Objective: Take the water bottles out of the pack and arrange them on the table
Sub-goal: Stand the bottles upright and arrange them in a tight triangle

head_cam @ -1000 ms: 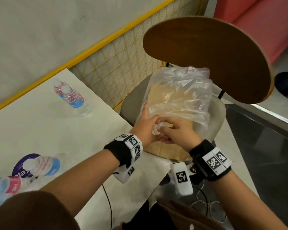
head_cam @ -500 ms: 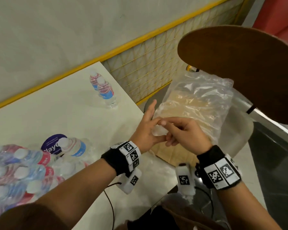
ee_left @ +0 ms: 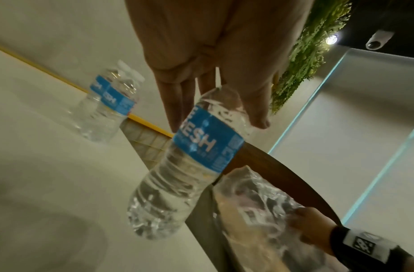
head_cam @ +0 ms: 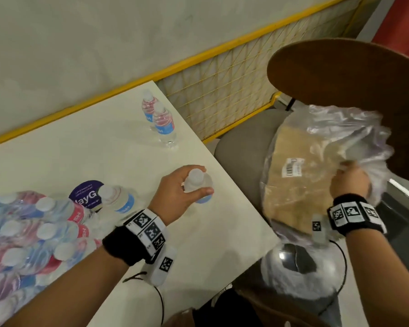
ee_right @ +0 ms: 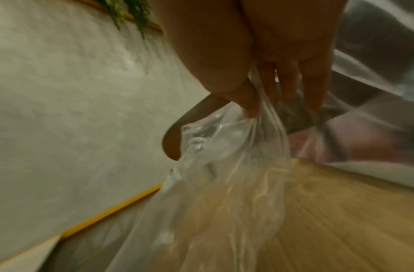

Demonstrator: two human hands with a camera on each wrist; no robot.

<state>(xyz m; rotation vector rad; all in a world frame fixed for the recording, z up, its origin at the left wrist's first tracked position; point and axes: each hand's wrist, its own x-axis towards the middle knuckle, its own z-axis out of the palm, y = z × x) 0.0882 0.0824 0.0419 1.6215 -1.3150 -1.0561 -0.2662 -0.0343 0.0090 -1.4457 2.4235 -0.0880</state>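
Observation:
My left hand grips a clear water bottle with a blue label by its neck, upright just above the white table near its right edge. The left wrist view shows the bottle hanging below my fingers. My right hand pinches a bunch of the clear plastic pack wrap, which lies on a chair seat over a cardboard sheet. The right wrist view shows the film bunched in that hand. Two bottles stand at the table's far right corner.
A shrink-wrapped pack of several bottles fills the table's left. One loose bottle stands beside it on a purple sticker. The chair's brown backrest rises at the right. A yellow mesh fence lines the wall.
My left hand has come away from the wrap on the chair and now holds a bottle over the table. My right hand has shifted to the wrap's far side. The view turned left.

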